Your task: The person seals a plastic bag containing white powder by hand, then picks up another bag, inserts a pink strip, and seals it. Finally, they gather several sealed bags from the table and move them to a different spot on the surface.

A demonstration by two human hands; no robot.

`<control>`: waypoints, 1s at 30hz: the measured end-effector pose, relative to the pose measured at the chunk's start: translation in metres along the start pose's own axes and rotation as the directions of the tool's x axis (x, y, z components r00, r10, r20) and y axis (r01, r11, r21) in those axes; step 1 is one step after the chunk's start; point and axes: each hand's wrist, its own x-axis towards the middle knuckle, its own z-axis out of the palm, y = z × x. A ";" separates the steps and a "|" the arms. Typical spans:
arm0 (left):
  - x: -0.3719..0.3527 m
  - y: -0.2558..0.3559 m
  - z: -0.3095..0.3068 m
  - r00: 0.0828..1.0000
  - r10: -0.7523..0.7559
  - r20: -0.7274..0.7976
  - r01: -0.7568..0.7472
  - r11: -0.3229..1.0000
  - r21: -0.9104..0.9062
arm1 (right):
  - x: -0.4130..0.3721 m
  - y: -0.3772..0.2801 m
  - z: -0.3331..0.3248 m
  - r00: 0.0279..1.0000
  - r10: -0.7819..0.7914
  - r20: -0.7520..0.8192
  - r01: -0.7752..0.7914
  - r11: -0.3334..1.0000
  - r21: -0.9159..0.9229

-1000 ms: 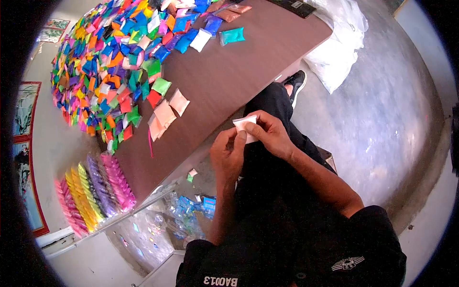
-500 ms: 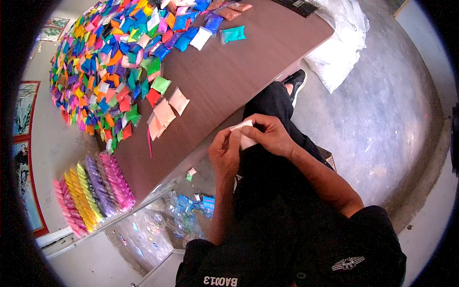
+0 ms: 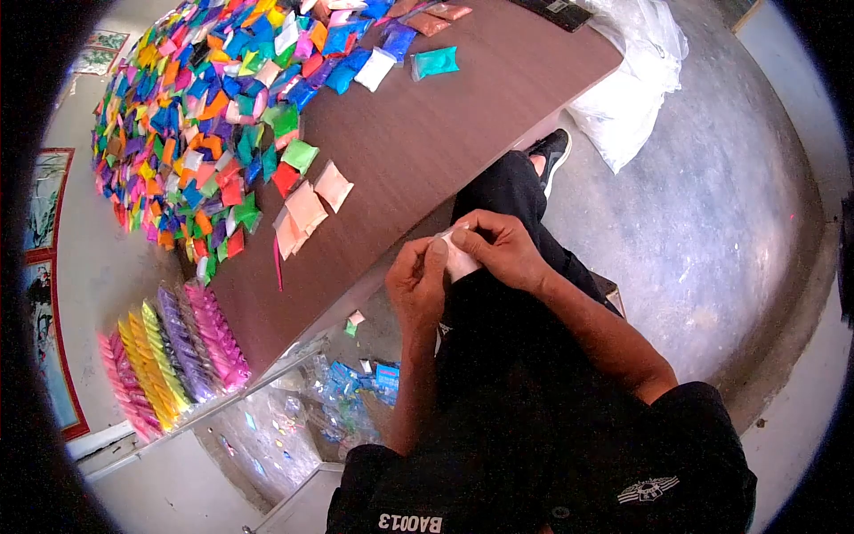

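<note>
Angled toward each other beside a brown table (image 3: 400, 142), the left hand (image 3: 416, 281) and right hand (image 3: 509, 254) pinch a pale pink packet (image 3: 460, 262) between thumbs and curled fingers.

Left hand (image 3: 416, 283) and right hand (image 3: 505, 253) close together, thumbs (image 3: 435, 258) pinching toward curled fingers (image 3: 485, 221); left forearm (image 3: 413, 378) rises steeply, right forearm (image 3: 605, 334) slants inward.

Bright glare on floor (image 3: 689, 285), fisheye distort., blk corners
</note>
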 end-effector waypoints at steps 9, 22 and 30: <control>0.000 0.000 0.003 0.993 -0.113 -0.030 0.111 0.992 -0.056 | 0.000 -0.001 -0.003 0.999 0.039 -0.016 -0.039 0.999 0.020; -0.003 0.001 -0.001 0.999 -0.035 -0.025 0.036 0.998 0.045 | 0.001 -0.012 0.001 0.996 0.082 0.018 -0.080 0.993 -0.083; -0.004 -0.003 0.000 0.993 -0.105 0.048 0.104 0.994 0.017 | 0.002 0.000 -0.002 0.998 0.062 -0.004 -0.062 0.998 0.005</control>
